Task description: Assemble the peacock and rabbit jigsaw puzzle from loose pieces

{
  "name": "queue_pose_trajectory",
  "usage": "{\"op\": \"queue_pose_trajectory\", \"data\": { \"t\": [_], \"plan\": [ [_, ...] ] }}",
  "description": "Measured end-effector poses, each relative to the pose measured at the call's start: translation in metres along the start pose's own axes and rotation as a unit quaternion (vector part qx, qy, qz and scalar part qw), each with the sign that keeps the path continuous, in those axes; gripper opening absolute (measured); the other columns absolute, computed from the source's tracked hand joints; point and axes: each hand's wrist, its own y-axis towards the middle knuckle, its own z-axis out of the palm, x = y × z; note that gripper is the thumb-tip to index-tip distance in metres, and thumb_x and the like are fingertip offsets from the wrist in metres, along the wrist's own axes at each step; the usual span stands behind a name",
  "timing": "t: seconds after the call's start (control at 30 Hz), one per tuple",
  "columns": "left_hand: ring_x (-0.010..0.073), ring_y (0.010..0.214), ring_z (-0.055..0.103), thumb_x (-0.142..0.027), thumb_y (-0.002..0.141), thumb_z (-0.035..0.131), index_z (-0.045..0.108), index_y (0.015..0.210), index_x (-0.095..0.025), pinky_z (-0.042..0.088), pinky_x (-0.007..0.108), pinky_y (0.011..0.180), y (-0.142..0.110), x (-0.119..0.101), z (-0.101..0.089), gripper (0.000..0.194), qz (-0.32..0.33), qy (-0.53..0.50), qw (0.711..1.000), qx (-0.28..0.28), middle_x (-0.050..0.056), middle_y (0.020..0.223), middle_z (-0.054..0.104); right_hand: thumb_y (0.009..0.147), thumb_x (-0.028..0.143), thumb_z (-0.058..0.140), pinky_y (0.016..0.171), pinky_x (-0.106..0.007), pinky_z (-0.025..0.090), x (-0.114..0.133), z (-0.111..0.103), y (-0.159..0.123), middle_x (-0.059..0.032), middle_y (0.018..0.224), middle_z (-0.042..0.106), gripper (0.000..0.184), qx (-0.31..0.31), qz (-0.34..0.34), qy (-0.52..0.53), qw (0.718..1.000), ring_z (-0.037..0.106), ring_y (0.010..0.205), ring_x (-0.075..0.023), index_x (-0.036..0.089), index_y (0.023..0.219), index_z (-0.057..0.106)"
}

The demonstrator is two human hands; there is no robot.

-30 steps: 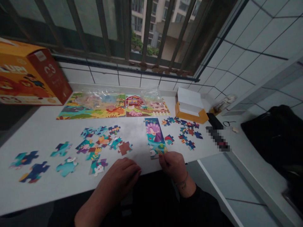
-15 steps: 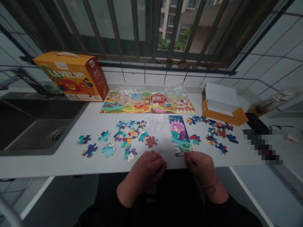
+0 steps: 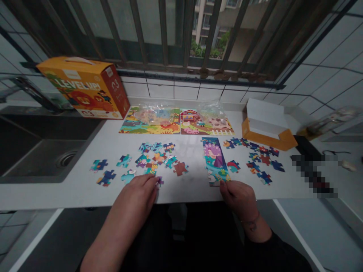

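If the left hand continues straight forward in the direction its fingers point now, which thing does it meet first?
The left hand points away from the person and slightly right, its fingertips already on a loose puzzle piece. Straight on, it would probably meet the cluster of loose pieces next, though the exact line is uncertain.

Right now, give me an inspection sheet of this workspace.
Surface: white counter, matte, with a sink set in at the far left.
Job's things: an assembled puzzle strip near the front edge; loose puzzle pieces to its left and more loose pieces to its right.
Clutter: orange puzzle box standing at the back, two finished picture boards under clear bags, an open orange tray box.
Hands: left hand rests on a loose piece at the front of the left group; right hand touches the strip's near end.
Cables: nothing seen.
Surroundings: barred window, white tiled walls, buildings outside.
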Motion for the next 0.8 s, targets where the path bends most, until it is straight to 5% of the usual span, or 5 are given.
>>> {"op": "queue_pose_trajectory", "data": {
  "t": [0.17,0.33,0.5,0.63,0.8],
  "plan": [
    [0.0321,0.122,0.075,-0.02,0.104,0.052,0.079,0.129,-0.024,0.065,0.049,0.104,-0.012,0.011,0.017,0.037,-0.013,-0.022,0.999,0.028,0.015,0.137,0.074,0.116,0.031,0.054,0.06,-0.035,0.031,-0.001,0.001,-0.002,0.0011,0.053,0.052,0.057,0.004,0.004,-0.007,1.0,0.049,0.051,-0.0137,0.024,0.059,0.052],
    [0.0261,0.101,0.076,-0.024,0.104,0.06,0.08,0.127,-0.026,0.066,0.039,0.09,-0.004,-0.011,0.019,0.03,-0.031,-0.058,0.995,0.07,0.011,0.118,0.073,0.116,0.033,0.051,0.06,-0.035,0.031,0.0,0.001,0.0,0.0007,0.053,0.053,0.058,0.0,0.002,-0.021,1.0,0.049,0.051,-0.0143,0.024,0.059,0.052],
    [0.0289,0.102,0.076,-0.033,0.106,0.067,0.075,0.139,-0.022,0.065,0.043,0.091,0.004,-0.029,0.014,0.036,-0.057,-0.056,0.991,0.11,0.011,0.111,0.073,0.117,0.032,0.052,0.059,-0.035,0.031,0.002,-0.001,0.002,0.0008,0.054,0.053,0.057,-0.002,-0.002,-0.015,1.0,0.049,0.051,-0.0137,0.023,0.06,0.053],
    [0.0304,0.107,0.074,-0.038,0.112,0.055,0.075,0.135,-0.02,0.064,0.047,0.096,0.0,-0.009,0.003,0.035,-0.047,-0.017,0.996,0.07,0.013,0.116,0.075,0.117,0.033,0.051,0.059,-0.035,0.031,0.002,-0.002,0.002,0.0005,0.054,0.053,0.058,0.005,-0.005,-0.011,1.0,0.049,0.051,-0.0135,0.023,0.06,0.054],
    [0.0433,0.122,0.069,-0.041,0.109,0.052,0.069,0.138,-0.01,0.057,0.062,0.108,-0.012,0.04,-0.002,0.046,-0.115,0.148,0.982,-0.037,0.026,0.134,0.073,0.117,0.033,0.052,0.059,-0.035,0.031,0.003,-0.002,0.003,0.0005,0.054,0.054,0.057,0.002,0.002,-0.014,1.0,0.049,0.05,-0.014,0.023,0.06,0.054]
  ]
}}
